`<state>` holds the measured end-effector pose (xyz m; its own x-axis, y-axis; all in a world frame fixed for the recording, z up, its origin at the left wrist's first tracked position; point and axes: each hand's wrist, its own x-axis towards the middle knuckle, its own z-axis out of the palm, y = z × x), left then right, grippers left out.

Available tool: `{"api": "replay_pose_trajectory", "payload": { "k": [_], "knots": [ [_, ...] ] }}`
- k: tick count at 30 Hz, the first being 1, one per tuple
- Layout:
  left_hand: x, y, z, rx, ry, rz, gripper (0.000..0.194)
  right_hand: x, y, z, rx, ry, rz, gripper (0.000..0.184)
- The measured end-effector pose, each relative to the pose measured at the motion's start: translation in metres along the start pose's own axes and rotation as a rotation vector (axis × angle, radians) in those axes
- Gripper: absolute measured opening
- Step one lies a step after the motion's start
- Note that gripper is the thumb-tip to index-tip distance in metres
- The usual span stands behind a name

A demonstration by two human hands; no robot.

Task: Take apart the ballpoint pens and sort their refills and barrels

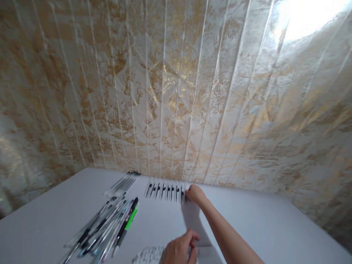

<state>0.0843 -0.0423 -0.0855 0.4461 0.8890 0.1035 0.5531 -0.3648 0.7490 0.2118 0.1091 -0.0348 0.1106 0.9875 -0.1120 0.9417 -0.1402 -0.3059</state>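
Note:
My right hand [195, 194] reaches far across the white table [247, 223], its fingers closed at the right end of a neat row of several clear pens with black caps [164, 190] lined up along the wall. The last pen in that row is between its fingertips. My left hand [180, 249] rests near the bottom edge with its fingers curled on a pen and a sheet of paper with handwriting [148, 255].
A loose heap of pens [107, 227], one with a green grip, lies at the left front. A smaller bunch of clear pens [122, 185] lies behind it near the wall. A gold-patterned panelled wall [176, 91] rises directly behind the table.

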Motion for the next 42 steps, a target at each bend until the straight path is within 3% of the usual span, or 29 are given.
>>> {"api": "replay_pose_trajectory", "payload": {
  "k": [12,23,25,28,31,34,36,38,42],
  "knots": [
    [-0.001,0.016,-0.016,0.015,-0.082,-0.047,0.034,-0.003,-0.006,-0.006,0.029,-0.002,-0.011,0.028],
    [-0.001,0.009,-0.009,-0.037,-0.072,-0.05,0.032,-0.004,-0.007,-0.005,0.093,0.017,-0.011,0.024],
    [0.0,0.004,-0.005,-0.148,-0.008,-0.019,0.032,-0.004,-0.005,-0.008,0.124,0.024,-0.016,0.024],
    [0.005,-0.002,-0.005,-0.513,0.201,-0.052,0.032,-0.016,0.001,-0.016,0.187,0.031,-0.062,0.023],
    [0.011,-0.002,-0.014,-0.853,0.449,-0.127,0.031,-0.048,0.009,-0.017,0.255,0.008,-0.151,0.019],
    [0.013,0.001,-0.022,-0.945,0.607,-0.143,0.036,-0.093,0.013,-0.001,0.399,-0.131,-0.307,0.011],
    [0.011,0.002,-0.024,-0.961,0.6,-0.162,0.039,-0.12,0.011,0.014,0.528,-0.234,-0.376,0.014],
    [0.009,0.004,-0.022,-0.976,0.543,-0.163,0.041,-0.138,0.007,0.026,0.552,-0.248,-0.388,0.013],
    [0.005,0.009,-0.021,-0.877,0.471,-0.166,0.045,-0.131,0.005,0.019,0.448,-0.229,-0.351,0.008]
  ]
}}
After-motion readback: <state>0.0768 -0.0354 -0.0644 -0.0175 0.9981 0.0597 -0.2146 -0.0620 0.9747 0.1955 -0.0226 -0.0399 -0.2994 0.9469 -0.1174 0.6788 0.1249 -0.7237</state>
